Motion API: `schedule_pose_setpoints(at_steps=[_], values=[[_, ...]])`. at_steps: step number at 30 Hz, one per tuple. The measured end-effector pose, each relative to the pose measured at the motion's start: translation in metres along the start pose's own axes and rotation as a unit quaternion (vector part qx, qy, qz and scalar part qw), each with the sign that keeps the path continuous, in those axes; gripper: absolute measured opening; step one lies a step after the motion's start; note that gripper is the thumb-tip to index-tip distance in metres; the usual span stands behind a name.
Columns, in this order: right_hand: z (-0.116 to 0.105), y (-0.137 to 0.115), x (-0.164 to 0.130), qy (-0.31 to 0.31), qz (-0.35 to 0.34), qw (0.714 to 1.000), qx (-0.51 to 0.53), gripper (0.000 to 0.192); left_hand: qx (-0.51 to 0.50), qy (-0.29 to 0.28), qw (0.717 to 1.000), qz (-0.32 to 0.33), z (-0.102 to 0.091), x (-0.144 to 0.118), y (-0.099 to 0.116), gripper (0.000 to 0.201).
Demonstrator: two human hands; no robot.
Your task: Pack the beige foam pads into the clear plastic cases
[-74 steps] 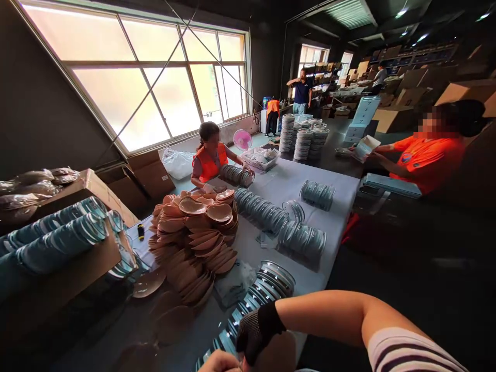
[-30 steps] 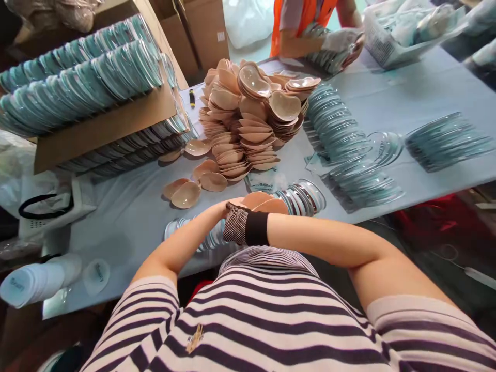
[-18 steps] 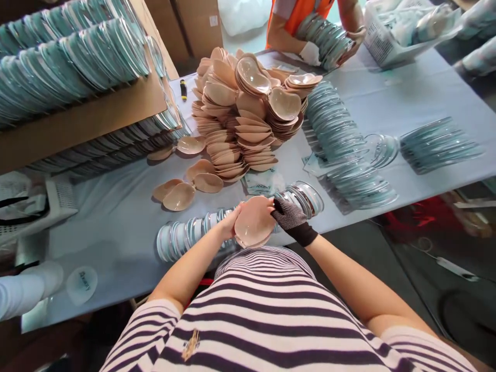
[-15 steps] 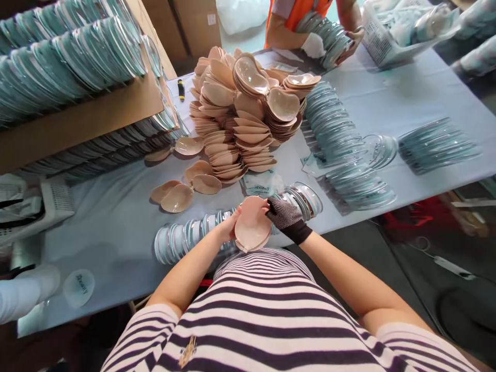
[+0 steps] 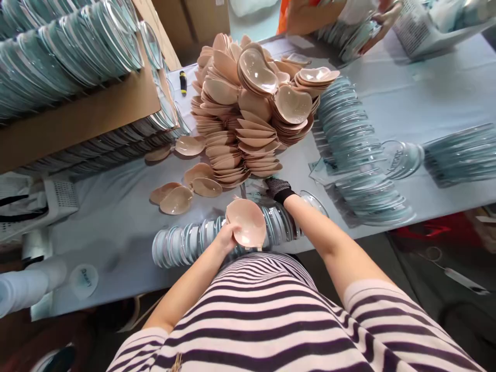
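Observation:
My left hand [image 5: 227,237] is closed on the edge of a beige adhesive bra cup [image 5: 250,223], its glossy hollow turned up and its thumb on the rim. The cup is held above a row of round clear plastic cases [image 5: 189,243] lying along the table's near edge. My right hand [image 5: 278,189], in a dark dotted glove, reaches to printed clear packets [image 5: 253,191] on the table. Its fingertips are hard to make out against them. Just beyond is a large heap of nested beige bra cups [image 5: 251,108].
Loose cups [image 5: 176,200] lie to the left. A cardboard box [image 5: 89,103] of clear cases stands at the far left, near a small black-and-yellow tool [image 5: 183,82]. More stacked cases [image 5: 352,134] lie on the right. Across the table, a co-worker's hands [image 5: 382,23] hold cases near a white basket [image 5: 422,31].
My right hand has let go of the cup and moved forward to the packets. My left hand keeps the cup, now turned and slightly left. The view has shifted a little.

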State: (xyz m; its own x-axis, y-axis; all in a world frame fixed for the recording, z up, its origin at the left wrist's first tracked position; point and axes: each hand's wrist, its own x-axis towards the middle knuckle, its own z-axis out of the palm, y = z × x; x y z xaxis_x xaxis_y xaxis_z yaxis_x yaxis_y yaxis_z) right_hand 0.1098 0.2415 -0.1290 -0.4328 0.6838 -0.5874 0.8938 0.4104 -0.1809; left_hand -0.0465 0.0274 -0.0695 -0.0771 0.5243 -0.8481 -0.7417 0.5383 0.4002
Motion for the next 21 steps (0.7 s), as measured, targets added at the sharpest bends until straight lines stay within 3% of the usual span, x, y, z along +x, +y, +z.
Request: schedule_pose_setpoints(at_steps=[3,5,7,10,12,15,19,21], values=[[-0.013,0.011,-0.005,-0.011,0.025,1.000,0.009,0.037,-0.041,0.048,0.998,0.017,0.005,0.011,0.005,0.047],[-0.026,0.016,-0.021,0.034,0.024,0.999,0.035,0.042,-0.050,0.075,0.996,0.016,0.008,0.019,0.008,0.043],[-0.035,0.013,-0.048,0.132,-0.062,0.987,0.068,0.045,-0.040,0.075,0.996,0.016,0.011,0.024,0.011,0.043],[-0.032,-0.009,-0.094,0.237,-0.275,0.930,0.053,0.043,-0.040,-0.008,0.999,0.033,0.019,0.026,0.015,0.046],[-0.022,-0.027,-0.117,0.233,-0.336,0.913,0.006,0.037,-0.065,-0.081,0.994,0.046,0.023,0.023,0.016,0.046],[-0.006,-0.043,-0.132,0.195,-0.313,0.929,-0.037,0.030,-0.079,-0.135,0.987,0.039,0.025,0.016,0.014,0.057],[0.002,-0.039,-0.147,0.160,-0.327,0.931,0.010,0.031,-0.019,-0.126,0.991,0.042,0.021,0.011,0.006,0.057],[0.008,-0.036,-0.158,0.172,-0.326,0.923,0.112,0.048,-0.003,-0.104,0.991,0.083,0.021,0.010,0.000,0.056]])
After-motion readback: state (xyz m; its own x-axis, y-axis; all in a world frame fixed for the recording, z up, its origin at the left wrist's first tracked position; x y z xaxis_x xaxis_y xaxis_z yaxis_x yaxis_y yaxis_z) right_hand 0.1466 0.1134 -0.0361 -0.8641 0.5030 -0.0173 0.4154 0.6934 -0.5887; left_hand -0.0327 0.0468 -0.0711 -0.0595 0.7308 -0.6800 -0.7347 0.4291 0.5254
